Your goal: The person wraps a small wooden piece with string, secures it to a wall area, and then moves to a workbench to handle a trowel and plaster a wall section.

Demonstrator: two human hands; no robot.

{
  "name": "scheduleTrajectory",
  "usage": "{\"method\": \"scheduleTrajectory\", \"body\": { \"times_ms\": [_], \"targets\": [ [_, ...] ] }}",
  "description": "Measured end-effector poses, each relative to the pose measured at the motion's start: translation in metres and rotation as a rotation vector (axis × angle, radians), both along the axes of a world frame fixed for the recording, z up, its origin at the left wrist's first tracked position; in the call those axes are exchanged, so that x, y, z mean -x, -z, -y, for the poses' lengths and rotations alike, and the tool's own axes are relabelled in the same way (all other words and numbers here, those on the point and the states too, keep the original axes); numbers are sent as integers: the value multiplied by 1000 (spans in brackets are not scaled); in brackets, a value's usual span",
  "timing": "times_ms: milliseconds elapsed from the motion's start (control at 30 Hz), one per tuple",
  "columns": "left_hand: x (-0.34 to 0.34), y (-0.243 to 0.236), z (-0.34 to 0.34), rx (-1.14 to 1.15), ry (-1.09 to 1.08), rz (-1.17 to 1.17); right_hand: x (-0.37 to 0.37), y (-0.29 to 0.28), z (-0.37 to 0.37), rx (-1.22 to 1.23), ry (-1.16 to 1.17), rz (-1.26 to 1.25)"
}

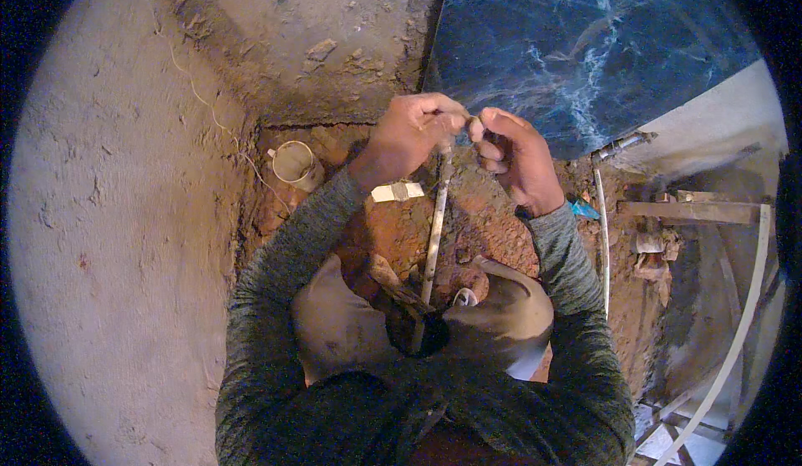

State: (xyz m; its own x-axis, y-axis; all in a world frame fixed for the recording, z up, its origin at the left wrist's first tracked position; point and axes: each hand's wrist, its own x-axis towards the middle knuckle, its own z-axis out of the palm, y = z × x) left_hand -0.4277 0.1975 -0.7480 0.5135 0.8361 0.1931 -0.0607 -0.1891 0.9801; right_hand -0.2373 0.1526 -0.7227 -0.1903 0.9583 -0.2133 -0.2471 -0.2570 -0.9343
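Both hands are raised in front of the person's bent knees, fingertips meeting. The left hand (408,137) has its thumb and fingers pressed together in a pinch, and the right hand (528,163) pinches from the other side with its lower fingers curled. Between them is a small piece (474,123), probably a scrap of tape or a fitting, though it is too small and blurred to be sure.

Just below the left fingers is the upper end of a pale pipe (436,224), which runs down between the knees over reddish earth (497,228). Near the left wrist lies a pale flat strip with a tan band (398,192); farther left, by the foot of the plastered wall (125,240), stands a white mug (294,163).

Beyond the hands is a dark blue marbled panel (576,40). A blue plastic scrap (585,208) lies beside the right wrist, near a thin white pipe (601,232), with a wooden plank (693,212) farther right.
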Motion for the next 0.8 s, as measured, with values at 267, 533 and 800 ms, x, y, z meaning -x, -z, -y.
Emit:
{"method": "scheduleTrajectory", "body": {
  "times_ms": [267,533,800],
  "targets": [
    [-15,21,7,-315,-209,-58,-5,-7,6,-261,35,-20],
    [-26,24,20,-342,-72,0,14,-3,2,-568,404,492],
    [-12,29,9,-261,-29,-305,2,15,-3,-690,236,780]
  ]
}}
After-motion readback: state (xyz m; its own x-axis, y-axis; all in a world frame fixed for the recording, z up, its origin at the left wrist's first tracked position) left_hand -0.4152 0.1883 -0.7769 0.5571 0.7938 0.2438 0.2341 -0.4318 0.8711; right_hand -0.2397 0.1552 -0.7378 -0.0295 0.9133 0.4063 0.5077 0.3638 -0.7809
